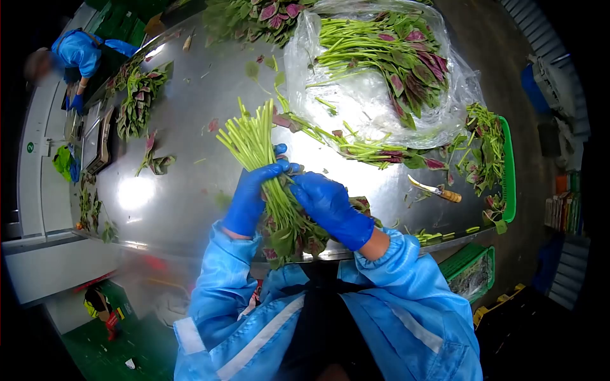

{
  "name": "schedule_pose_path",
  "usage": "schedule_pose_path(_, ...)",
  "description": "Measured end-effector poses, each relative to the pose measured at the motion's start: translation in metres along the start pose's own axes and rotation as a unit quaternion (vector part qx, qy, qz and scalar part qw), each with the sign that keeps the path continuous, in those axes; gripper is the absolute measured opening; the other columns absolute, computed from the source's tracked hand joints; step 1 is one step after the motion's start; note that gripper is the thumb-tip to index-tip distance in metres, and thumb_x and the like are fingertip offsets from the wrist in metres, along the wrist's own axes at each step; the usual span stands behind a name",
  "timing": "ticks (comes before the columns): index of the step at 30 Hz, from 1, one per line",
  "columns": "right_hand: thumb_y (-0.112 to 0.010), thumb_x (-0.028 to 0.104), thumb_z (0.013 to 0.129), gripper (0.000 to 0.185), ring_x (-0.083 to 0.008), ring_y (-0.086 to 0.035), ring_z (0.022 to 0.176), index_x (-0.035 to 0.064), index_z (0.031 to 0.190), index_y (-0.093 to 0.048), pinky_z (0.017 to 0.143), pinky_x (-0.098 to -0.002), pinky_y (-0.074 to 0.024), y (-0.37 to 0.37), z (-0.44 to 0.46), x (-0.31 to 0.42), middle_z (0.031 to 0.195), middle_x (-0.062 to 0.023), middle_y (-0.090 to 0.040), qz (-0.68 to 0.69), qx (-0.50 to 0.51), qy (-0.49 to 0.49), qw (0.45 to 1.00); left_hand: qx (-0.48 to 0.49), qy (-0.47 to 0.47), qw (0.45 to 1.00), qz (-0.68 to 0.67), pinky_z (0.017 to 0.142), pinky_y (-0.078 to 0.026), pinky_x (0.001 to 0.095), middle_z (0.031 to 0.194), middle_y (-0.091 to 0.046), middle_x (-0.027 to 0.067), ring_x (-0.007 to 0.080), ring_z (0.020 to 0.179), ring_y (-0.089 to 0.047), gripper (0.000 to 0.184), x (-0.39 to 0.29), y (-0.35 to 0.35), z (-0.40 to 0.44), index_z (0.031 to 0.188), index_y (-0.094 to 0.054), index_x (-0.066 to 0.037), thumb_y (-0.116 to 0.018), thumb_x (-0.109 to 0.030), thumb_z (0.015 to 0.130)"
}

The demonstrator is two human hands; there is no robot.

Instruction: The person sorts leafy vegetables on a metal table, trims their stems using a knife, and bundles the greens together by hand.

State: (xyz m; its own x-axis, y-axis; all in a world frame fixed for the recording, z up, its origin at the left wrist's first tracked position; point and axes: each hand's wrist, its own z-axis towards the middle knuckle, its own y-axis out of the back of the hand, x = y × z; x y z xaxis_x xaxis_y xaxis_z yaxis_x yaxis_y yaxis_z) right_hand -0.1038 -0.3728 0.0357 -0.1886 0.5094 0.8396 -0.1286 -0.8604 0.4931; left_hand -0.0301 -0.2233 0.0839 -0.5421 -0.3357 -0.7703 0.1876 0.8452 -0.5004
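My left hand (249, 198), in a blue glove, is wrapped round a bunch of leafy amaranth greens (251, 134). Its pale green stems point up and away, while the green and purple leaves hang towards my body. Against the near side of the bunch, my right hand (326, 204), gloved too, has its fingers closed in a pinch; what lies between them is hidden. To the right on the metal table rests a knife (438, 189) with a curved blade and wooden handle. Loose stems (362, 151) lie beyond my hands.
A clear plastic sheet (375, 120) holds a large pile of amaranth (394, 57). More greens lie at the table's back and left. A green crate (508, 168) with trimmings stands at the right edge, another crate (469, 273) below. At far left, a person in blue (79, 54) bends over.
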Motion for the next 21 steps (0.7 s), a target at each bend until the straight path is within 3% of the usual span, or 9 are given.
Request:
schedule_pose_path(1,-0.065,0.012,0.084,0.016,-0.0318,-0.065,0.077,0.0082,0.099,-0.064,0.065,-0.0353,-0.0519,0.008,0.002,0.003,0.092,-0.0143,-0.065,-0.012,-0.024,0.009,1.000,-0.019,0.003,1.000,0.019,0.089,-0.050,0.0376,0.113,-0.058,0.0125,0.0289,0.104,-0.060,0.048,0.000,0.000,0.001,0.128,-0.045,0.001,-0.056,-0.004,0.081)
schedule_pose_path(2,-0.066,0.010,0.082,0.017,-0.0316,-0.065,0.078,0.0084,0.100,-0.065,0.065,-0.0348,-0.0521,0.022,0.009,0.011,0.094,-0.0140,-0.065,-0.023,-0.047,0.019,0.998,-0.014,-0.023,0.999,-0.033,0.076,-0.057,0.0370,0.096,-0.062,0.0140,0.0272,0.087,-0.067,0.039,0.000,-0.005,0.002,0.117,-0.052,0.003,-0.061,-0.001,0.079)
schedule_pose_path(4,-0.068,0.003,0.079,0.026,-0.0266,-0.066,0.078,0.0094,0.104,-0.066,0.067,-0.0321,-0.0526,0.043,0.022,0.026,0.095,-0.0121,-0.066,-0.002,-0.104,0.009,0.994,0.006,-0.014,1.000,-0.003,0.077,-0.057,0.0357,0.096,-0.062,0.0135,0.0259,0.087,-0.067,0.040,-0.001,-0.010,0.001,0.118,-0.052,0.003,-0.062,-0.002,0.080)
schedule_pose_path(7,-0.067,0.005,0.080,0.032,-0.0137,-0.062,0.068,0.0107,0.111,-0.066,0.062,-0.0260,-0.0499,0.057,0.036,0.048,0.089,-0.0082,-0.065,0.068,-0.036,-0.003,0.997,0.023,-0.008,0.999,0.031,0.081,-0.055,0.0319,0.102,-0.063,0.0135,0.0228,0.090,-0.066,0.045,0.010,-0.013,0.001,0.121,-0.051,0.002,-0.063,-0.002,0.078)
schedule_pose_path(10,-0.067,0.006,0.080,0.033,-0.0122,-0.060,0.065,0.0120,0.113,-0.067,0.060,-0.0244,-0.0486,0.052,0.038,0.036,0.082,-0.0060,-0.064,0.096,-0.020,-0.032,0.995,0.039,-0.013,0.999,-0.002,0.084,-0.054,0.0335,0.108,-0.063,0.0135,0.0225,0.095,-0.064,0.052,0.023,-0.020,0.002,0.125,-0.049,0.001,-0.062,0.000,0.075)
schedule_pose_path(13,-0.064,0.014,0.080,0.028,-0.0223,-0.065,0.070,0.0163,0.108,-0.068,0.064,-0.0314,-0.0519,0.059,0.041,0.025,0.084,-0.0050,-0.064,-0.001,-0.031,-0.071,0.997,0.058,0.047,0.997,0.005,0.085,-0.054,0.0351,0.110,-0.062,0.0132,0.0231,0.096,-0.064,0.055,0.015,-0.022,0.004,0.127,-0.048,0.001,-0.063,0.001,0.074)
schedule_pose_path(17,-0.068,0.007,0.080,0.029,-0.0119,-0.059,0.064,0.0129,0.108,-0.068,0.062,-0.0246,-0.0485,0.057,0.045,0.016,0.080,-0.0037,-0.064,-0.036,-0.030,-0.066,0.997,0.060,0.059,0.996,-0.027,0.088,-0.053,0.0364,0.110,-0.062,0.0151,0.0265,0.098,-0.063,0.053,0.008,-0.022,0.004,0.127,-0.049,0.001,-0.057,-0.002,0.074)
schedule_pose_path(20,-0.068,0.008,0.080,0.025,-0.0127,-0.061,0.065,0.0118,0.105,-0.068,0.063,-0.0253,-0.0497,0.060,0.052,0.023,0.081,-0.0045,-0.065,0.012,-0.035,-0.117,0.992,0.049,0.072,0.995,-0.051,0.087,-0.052,0.0355,0.108,-0.062,0.0142,0.0246,0.095,-0.062,0.049,0.018,-0.011,0.012,0.122,-0.053,0.002,-0.054,-0.008,0.074)
schedule_pose_path(21,-0.068,0.009,0.080,0.024,-0.0142,-0.062,0.067,0.0114,0.104,-0.068,0.063,-0.0264,-0.0502,0.060,0.052,0.026,0.082,-0.0054,-0.066,0.034,-0.058,-0.094,0.993,0.054,0.085,0.992,-0.073,0.088,-0.051,0.0361,0.109,-0.061,0.0147,0.0252,0.097,-0.062,0.047,0.018,-0.010,0.014,0.122,-0.053,0.001,-0.055,-0.007,0.075)
